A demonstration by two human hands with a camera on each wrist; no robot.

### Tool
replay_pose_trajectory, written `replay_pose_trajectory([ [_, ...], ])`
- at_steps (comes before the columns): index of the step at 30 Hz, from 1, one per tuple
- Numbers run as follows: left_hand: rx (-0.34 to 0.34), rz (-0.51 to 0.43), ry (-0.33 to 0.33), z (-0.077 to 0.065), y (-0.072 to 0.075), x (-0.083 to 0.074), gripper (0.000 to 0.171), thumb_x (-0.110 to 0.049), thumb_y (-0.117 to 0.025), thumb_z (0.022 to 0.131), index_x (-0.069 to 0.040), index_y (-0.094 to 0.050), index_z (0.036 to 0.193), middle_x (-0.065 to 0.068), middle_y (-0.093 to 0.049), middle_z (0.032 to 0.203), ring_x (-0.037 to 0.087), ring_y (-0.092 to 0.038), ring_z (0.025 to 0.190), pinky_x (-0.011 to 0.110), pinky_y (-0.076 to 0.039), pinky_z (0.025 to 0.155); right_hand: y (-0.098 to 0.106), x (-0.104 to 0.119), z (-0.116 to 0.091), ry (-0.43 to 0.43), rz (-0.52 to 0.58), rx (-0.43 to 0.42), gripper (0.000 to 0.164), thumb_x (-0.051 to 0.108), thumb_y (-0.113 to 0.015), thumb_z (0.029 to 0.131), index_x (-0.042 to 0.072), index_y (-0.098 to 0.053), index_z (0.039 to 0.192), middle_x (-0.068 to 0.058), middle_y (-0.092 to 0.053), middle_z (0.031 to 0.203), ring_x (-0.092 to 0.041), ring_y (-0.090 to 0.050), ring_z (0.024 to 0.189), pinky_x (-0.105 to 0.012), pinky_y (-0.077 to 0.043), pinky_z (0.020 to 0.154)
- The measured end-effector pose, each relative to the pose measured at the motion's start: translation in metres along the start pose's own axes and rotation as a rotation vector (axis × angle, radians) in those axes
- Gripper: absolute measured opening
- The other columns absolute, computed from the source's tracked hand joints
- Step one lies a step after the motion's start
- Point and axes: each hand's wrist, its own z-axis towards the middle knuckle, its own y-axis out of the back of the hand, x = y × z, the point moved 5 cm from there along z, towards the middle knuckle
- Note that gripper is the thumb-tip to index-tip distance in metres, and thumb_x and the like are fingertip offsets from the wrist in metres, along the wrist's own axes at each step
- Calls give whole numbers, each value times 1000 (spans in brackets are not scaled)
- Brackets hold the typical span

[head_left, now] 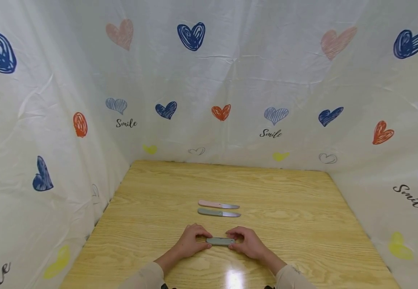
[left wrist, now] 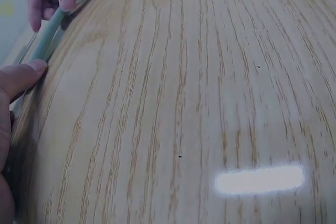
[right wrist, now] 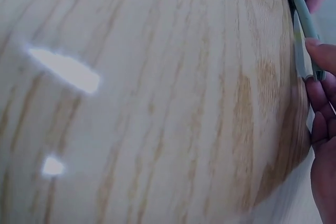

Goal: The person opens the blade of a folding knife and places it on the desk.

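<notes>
A folding knife with a grey-green handle (head_left: pixel 220 241) is held level, low at the near side of the table, its blade apparently folded in. My left hand (head_left: pixel 191 241) pinches its left end between thumb and fingers. At the other end, the thumb and fingers of my right hand (head_left: pixel 249 243) pinch it too. The right wrist view shows the green handle (right wrist: pixel 306 20) running between both hands; a pale strip lies beside it, and I cannot tell whether that is a blade. In the left wrist view the handle (left wrist: pixel 48 34) shows at the upper left.
Beyond the hands, a pink-handled knife (head_left: pixel 210 204) and a green-handled knife (head_left: pixel 210 212) lie unfolded, side by side, blades pointing right. The wood-grain table (head_left: pixel 151 188) has a white curtain (head_left: pixel 230 80) printed with hearts behind it and along both sides.
</notes>
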Motion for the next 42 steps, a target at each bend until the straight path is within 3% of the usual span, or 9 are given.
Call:
replay_pose_trajectory([
  [7,11,-26,-24,-4,2,-1,20,-31,-80,79,-23,-75,97,-13,-70,91,2,-53,86,26,-36,80,-2,12,1,46,-62,83,21,26,-74,85,17,-73,104,4,-67,100,-3,-58,93,-19,-47,83],
  [11,18,-45,-36,-6,4,-2,20,-29,-79,80,-21,-75,98,-11,-71,92,3,-53,86,23,-41,79,-3,12,-1,23,-37,97,25,23,-75,84,13,-70,106,2,-68,100,-1,-58,88,-18,-49,77],
  [16,46,-114,13,-6,7,-4,19,-28,-78,82,-22,-74,99,-12,-69,96,2,-56,92,23,-48,85,-5,12,-3,22,-7,130,33,21,-75,85,8,-68,115,-3,-68,99,0,-56,84,-18,-49,71],
  [19,71,-220,51,-5,6,-4,22,-25,-78,82,-17,-74,101,-3,-69,96,1,-60,88,21,-52,82,-4,12,-4,5,25,144,30,20,-74,85,8,-70,113,-5,-68,97,0,-55,82,-17,-48,72],
  [23,124,-424,160,-3,2,-3,25,-19,-77,83,-5,-71,104,9,-70,92,1,-64,76,17,-53,68,-1,11,-3,-45,90,136,28,16,-74,85,7,-71,111,-10,-68,98,1,-55,80,-16,-48,71],
  [27,170,-580,248,-2,-3,-2,28,-12,-73,86,4,-67,107,10,-70,92,4,-67,75,16,-53,67,1,10,0,-39,114,138,30,19,-75,84,8,-71,111,-8,-69,98,1,-55,80,-16,-49,71],
  [31,195,-755,288,-4,-7,-2,32,-3,-69,87,15,-58,111,6,-68,92,10,-70,81,20,-56,74,-2,9,3,-79,241,180,33,18,-75,84,1,-68,112,-5,-69,97,-1,-59,82,-17,-51,72],
  [36,208,-939,332,-4,-10,-2,30,6,-63,88,22,-50,110,2,-65,87,19,-72,87,27,-58,80,-9,3,4,-227,559,209,35,8,-70,87,-13,-60,112,2,-69,92,-6,-63,84,-19,-55,74],
  [42,208,-951,367,-5,-12,1,24,7,-63,88,19,-54,106,2,-65,84,16,-70,85,31,-58,81,-15,0,3,-320,705,160,24,2,-69,86,-11,-64,105,4,-72,84,-8,-67,82,-21,-56,74],
])
